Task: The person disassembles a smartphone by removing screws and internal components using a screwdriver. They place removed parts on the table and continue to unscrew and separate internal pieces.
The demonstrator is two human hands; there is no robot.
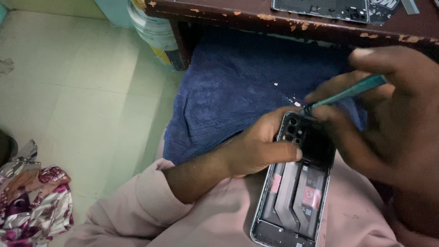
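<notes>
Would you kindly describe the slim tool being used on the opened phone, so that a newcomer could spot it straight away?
Start at the dark blue towel hanging below the worn brown table edge. In front of it lies the opened phone, steadied by the left hand. The teal tool slants from the right hand down to the phone's top corner; it is the only thin, bright teal stick here.

Right hand (388, 119) blurred, cut by right edge; opened phone (292, 192) bottom cut off; tool tip contact unclear
</notes>
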